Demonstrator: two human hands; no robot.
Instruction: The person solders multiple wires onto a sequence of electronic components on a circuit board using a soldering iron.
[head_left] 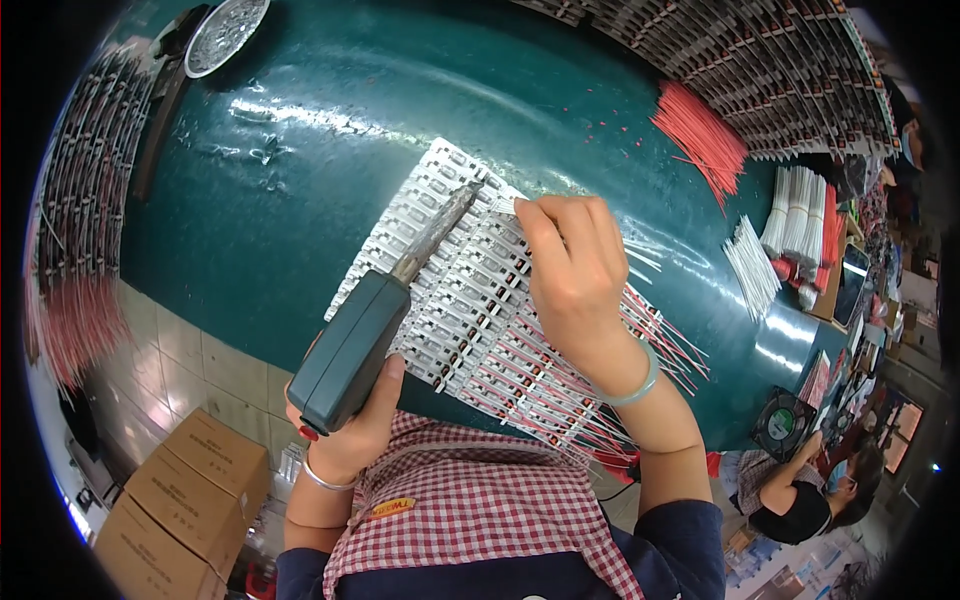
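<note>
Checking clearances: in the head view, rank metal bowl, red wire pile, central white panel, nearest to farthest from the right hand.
1. Central white panel, beside the right hand.
2. Red wire pile, upper right.
3. Metal bowl, upper left.

Tbl (300,75) grn, tool (352,345) dk gry-grn, strips (462,300) mostly wht, apron (455,510) red/wht chk.

Bright o/all w/ glare on green tabletop (245,225), edges bent, corners blk.
</note>
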